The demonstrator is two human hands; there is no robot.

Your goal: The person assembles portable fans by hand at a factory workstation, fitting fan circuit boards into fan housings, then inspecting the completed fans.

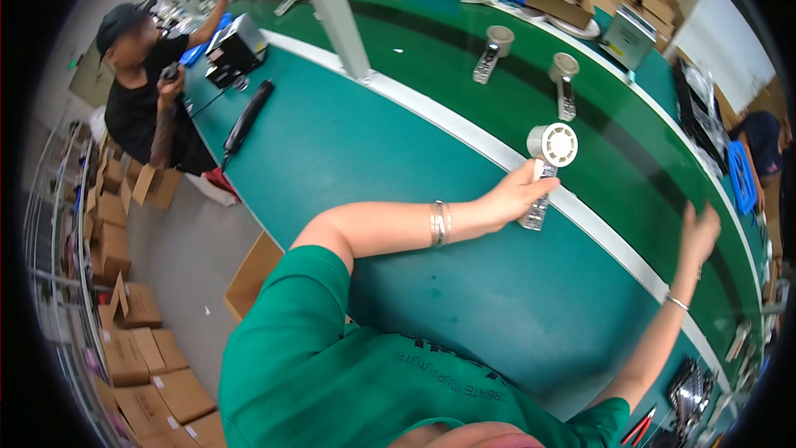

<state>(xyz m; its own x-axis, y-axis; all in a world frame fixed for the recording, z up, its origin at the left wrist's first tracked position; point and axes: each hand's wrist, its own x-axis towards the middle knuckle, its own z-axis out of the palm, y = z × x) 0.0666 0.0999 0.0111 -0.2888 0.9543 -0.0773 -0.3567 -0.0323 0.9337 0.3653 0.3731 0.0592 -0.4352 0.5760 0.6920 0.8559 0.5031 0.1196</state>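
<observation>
My left hand (516, 196) is closed round the silver handle of a handheld device with a round, slotted white head (553, 145). I hold it at the white rail between the table and the belt, head pointing away from me. Out over the right part of the green belt, my right hand (701, 236) is blurred, with thumb and fingers apart and nothing visible in it. Two similar devices lie farther along the belt, one device (565, 87) nearer and another device (492, 54) to its left.
The green conveyor belt (414, 41) curves past the teal table (356, 149). A grey post (332, 12) stands at the rail. Red-handled pliers (638, 427) and a pile of dark parts (690, 394) lie at lower right. A co-worker (141, 91) works at left, near a long black object (247, 120).
</observation>
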